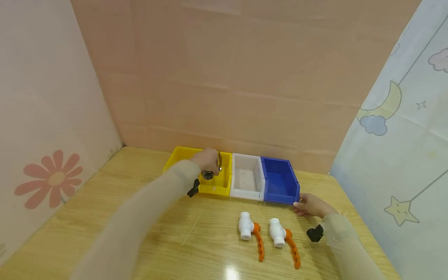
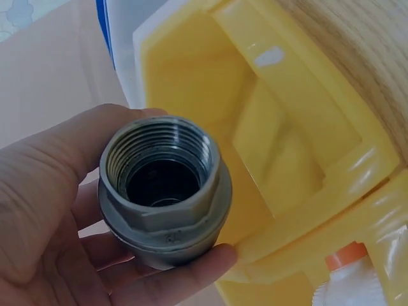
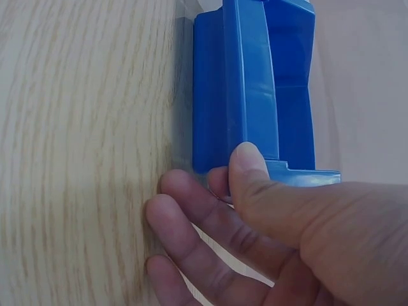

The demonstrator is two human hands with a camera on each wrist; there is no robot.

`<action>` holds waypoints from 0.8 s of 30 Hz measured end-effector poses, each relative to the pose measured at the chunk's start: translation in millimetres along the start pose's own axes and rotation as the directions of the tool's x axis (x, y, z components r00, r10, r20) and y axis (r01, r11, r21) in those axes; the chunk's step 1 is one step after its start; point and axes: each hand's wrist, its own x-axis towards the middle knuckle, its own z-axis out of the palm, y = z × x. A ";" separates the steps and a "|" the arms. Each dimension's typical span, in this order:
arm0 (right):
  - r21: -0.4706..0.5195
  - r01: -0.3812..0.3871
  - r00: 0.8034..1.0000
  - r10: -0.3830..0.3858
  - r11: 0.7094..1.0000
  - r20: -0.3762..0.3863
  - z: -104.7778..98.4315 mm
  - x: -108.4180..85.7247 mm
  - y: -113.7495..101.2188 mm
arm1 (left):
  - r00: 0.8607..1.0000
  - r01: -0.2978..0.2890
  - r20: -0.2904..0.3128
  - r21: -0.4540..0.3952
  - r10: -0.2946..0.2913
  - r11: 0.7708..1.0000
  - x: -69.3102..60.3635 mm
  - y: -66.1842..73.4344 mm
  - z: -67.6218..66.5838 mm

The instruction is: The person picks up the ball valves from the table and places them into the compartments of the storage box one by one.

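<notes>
My left hand (image 1: 206,160) is over the yellow bin (image 1: 231,175) beside the white one. It grips a metal valve (image 2: 167,217) whose hexagonal, internally threaded end faces the left wrist camera. A thin lever-like strip shows beyond the fingers in the head view. At the right end of the row, my right hand (image 1: 311,205) pinches the front corner of the blue bin (image 1: 281,184). Its thumb (image 3: 248,162) lies on the rim, with the index finger partly hidden behind the corner. The other fingers are loosely bent close to the tabletop.
Between the yellow and blue bins sits a white bin (image 1: 247,193). Two white valves (image 1: 245,226) with orange handles lie on the wooden table (image 1: 196,241) before the row. A white piece with an orange top (image 2: 350,274) shows in another yellow bin. A wall stands behind.
</notes>
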 end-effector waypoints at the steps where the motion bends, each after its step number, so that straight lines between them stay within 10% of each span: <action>1: -0.004 0.006 1.000 -0.006 1.000 0.003 -0.4 -0.5 -0.5 | 1.000 0.006 -0.003 -0.002 -0.006 1.000 1.5 -0.4 1.0; 24: -0.006 0.003 1.000 -0.003 1.000 0.006 -0.1 -2.0 -1.3 | 0.995 0.041 -0.093 0.187 -0.024 0.981 20.5 2.7 30.9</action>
